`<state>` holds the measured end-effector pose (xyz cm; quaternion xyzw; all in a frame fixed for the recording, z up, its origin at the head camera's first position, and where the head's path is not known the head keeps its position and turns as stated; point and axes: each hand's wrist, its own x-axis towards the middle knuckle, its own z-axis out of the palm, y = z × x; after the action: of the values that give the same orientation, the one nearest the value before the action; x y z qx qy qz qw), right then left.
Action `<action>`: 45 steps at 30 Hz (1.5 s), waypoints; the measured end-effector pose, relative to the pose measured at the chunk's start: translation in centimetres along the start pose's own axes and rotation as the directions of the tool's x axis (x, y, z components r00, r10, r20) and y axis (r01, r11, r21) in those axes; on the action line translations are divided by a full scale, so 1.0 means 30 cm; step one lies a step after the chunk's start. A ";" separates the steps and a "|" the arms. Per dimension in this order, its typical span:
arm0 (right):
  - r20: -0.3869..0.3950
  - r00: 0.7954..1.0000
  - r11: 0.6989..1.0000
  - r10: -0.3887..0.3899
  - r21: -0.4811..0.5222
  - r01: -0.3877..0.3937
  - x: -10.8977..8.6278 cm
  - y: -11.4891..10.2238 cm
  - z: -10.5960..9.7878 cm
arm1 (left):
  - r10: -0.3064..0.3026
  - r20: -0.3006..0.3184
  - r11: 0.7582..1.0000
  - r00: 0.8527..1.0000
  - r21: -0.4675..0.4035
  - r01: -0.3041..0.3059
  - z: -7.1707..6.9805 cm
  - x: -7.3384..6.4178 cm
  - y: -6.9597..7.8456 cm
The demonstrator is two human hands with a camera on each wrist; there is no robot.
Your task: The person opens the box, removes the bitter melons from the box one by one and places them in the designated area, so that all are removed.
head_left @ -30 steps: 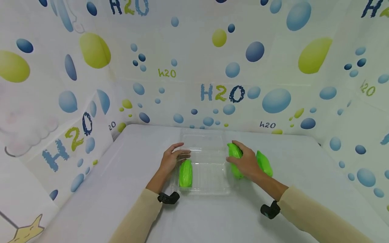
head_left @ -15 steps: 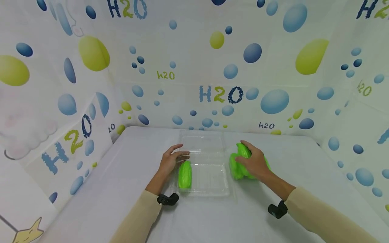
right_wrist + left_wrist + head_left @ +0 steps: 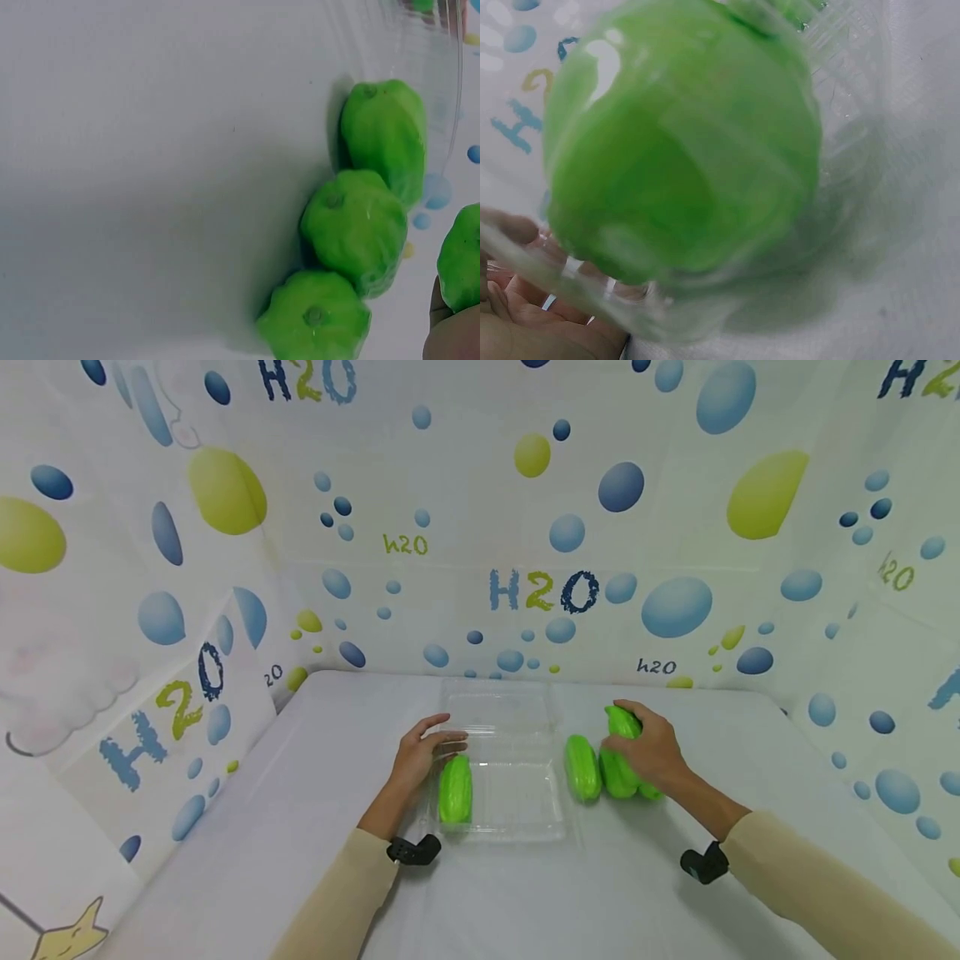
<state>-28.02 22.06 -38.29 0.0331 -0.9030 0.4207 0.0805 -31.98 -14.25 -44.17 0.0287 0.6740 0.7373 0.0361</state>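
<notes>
My left hand (image 3: 420, 758) rests at the left side of an open clear plastic box (image 3: 517, 828), fingers extended by its hinge. In the left wrist view its fingers (image 3: 532, 292) show behind the clear wall. Inside the box, along its left wall, lies a bright green ribbed gourd (image 3: 455, 792). My right hand (image 3: 658, 745) grips another green gourd (image 3: 624, 722) just above the table gourds, also seen at the right edge of the right wrist view. Beneath and beside it lie a gourd (image 3: 386, 135), a second gourd (image 3: 356, 225) and a third gourd (image 3: 311, 322), in a row.
The box's clear lid (image 3: 495, 703) lies folded back toward the rear wall. A white cloth (image 3: 525, 902) covers the table. Printed wall sheets (image 3: 465, 560) with blue and green drops stand behind and at both sides.
My right hand has moved right with its gourd, away from the box and over the other gourds, uncovering the one nearest the box. The left hand and box stay in place.
</notes>
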 end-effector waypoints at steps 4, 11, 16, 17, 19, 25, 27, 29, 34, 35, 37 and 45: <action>-0.014 1.000 1.000 -0.011 -0.006 0.011 0.009 0.015 -0.024 | 0.006 -0.005 1.000 1.000 -0.002 -0.006 0.002 -0.002 -0.001; -0.044 0.999 0.999 0.009 -0.046 -0.011 0.019 0.064 -0.057 | 0.008 -0.006 1.000 1.000 -0.014 -0.008 0.003 -0.004 -0.001; -0.056 0.998 0.997 0.028 -0.066 -0.031 0.018 0.088 -0.075 | 0.000 -0.008 1.000 1.000 -0.004 0.000 0.001 -0.003 -0.002; -0.056 0.998 0.997 0.028 -0.068 -0.031 0.019 0.091 -0.079 | -0.002 -0.007 1.000 1.000 -0.004 0.002 0.000 -0.002 -0.002; -0.055 0.998 0.997 0.031 -0.070 -0.035 0.017 0.095 -0.085 | -0.007 -0.005 1.000 1.000 -0.006 0.007 -0.002 -0.001 -0.001; -0.052 0.998 0.995 0.048 -0.083 -0.052 0.017 0.113 -0.100 | -0.020 0.015 1.000 1.000 -0.008 0.021 -0.001 -0.012 0.023; -0.053 0.997 0.994 0.049 -0.090 -0.054 0.018 0.121 -0.103 | -0.023 0.021 1.000 1.000 -0.001 0.023 0.004 -0.028 0.045; -0.057 0.997 0.994 0.047 -0.098 -0.053 0.019 0.128 -0.106 | -0.024 0.024 1.000 0.999 0.004 0.024 0.008 -0.045 0.066; -0.069 0.997 0.992 0.039 -0.116 -0.047 0.020 0.142 -0.114 | -0.015 0.023 1.000 1.000 0.001 0.015 0.018 -0.070 0.097; -0.071 0.997 0.992 0.040 -0.117 -0.048 0.020 0.145 -0.116 | -0.016 0.022 1.000 1.000 -0.001 0.016 0.019 -0.072 0.099; -0.073 0.997 0.991 0.040 -0.124 -0.049 0.021 0.148 -0.120 | -0.019 0.020 1.000 1.000 -0.001 0.019 0.019 -0.071 0.100; -0.051 0.998 0.988 0.048 -0.143 -0.054 0.026 0.176 -0.129 | -0.025 0.019 1.000 1.000 -0.001 0.025 0.017 -0.066 0.093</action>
<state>-28.99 28.43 -39.69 -0.0059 -0.9294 0.3571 0.0933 -30.01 -14.15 -41.33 0.0274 0.6733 0.7370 0.0515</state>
